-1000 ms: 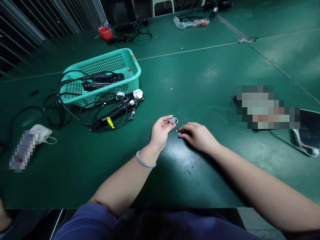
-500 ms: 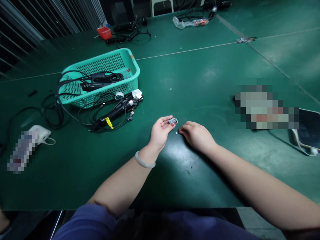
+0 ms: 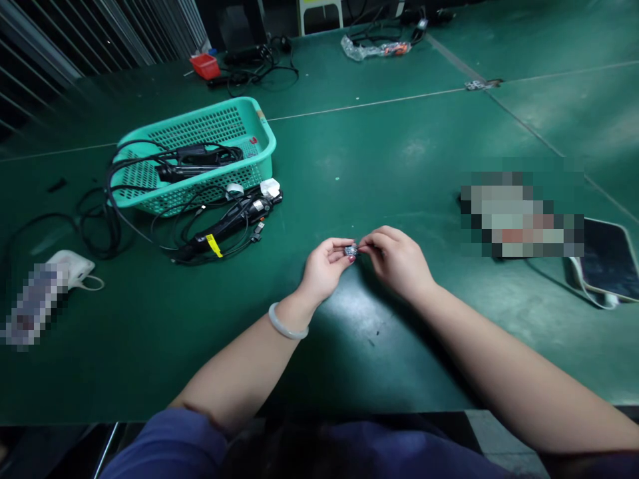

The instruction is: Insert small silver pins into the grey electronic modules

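Observation:
My left hand (image 3: 325, 267) pinches a small grey part (image 3: 350, 251) between thumb and fingertips, just above the green table (image 3: 349, 166). My right hand (image 3: 397, 259) has come up against it from the right, its fingertips pinched together at the same part. What the right fingers hold is too small to make out. A pale bangle (image 3: 285, 322) sits on my left wrist.
A teal basket (image 3: 200, 146) with black cables stands at the left, a black tool with a yellow label (image 3: 227, 223) beside it. A white object (image 3: 70, 266) lies far left. A dark tablet (image 3: 606, 259) lies at the right edge. A red tray (image 3: 204, 65) is at the back.
My right hand has lifted off the table and moved left to meet my left hand at the small grey part. The left hand has lowered slightly.

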`<action>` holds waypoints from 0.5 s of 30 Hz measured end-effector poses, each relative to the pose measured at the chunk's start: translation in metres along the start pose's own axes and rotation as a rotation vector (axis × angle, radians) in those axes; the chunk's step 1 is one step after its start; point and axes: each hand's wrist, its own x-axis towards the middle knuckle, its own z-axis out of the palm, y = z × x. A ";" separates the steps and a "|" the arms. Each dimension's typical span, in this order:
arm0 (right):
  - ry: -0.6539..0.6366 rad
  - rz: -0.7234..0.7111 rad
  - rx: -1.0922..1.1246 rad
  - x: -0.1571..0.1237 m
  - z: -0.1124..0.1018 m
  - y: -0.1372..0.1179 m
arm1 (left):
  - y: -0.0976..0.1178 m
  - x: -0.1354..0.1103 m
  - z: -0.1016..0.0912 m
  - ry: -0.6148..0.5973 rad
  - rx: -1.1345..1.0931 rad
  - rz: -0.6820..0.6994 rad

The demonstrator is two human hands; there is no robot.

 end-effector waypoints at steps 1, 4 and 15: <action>-0.015 -0.008 -0.011 0.000 0.002 -0.001 | 0.000 0.000 0.000 -0.004 -0.003 -0.001; -0.037 -0.008 -0.028 0.000 0.008 -0.002 | -0.001 0.000 0.000 -0.007 -0.005 0.000; 0.167 0.018 0.148 0.000 0.006 0.007 | 0.004 0.000 -0.003 0.011 -0.047 0.055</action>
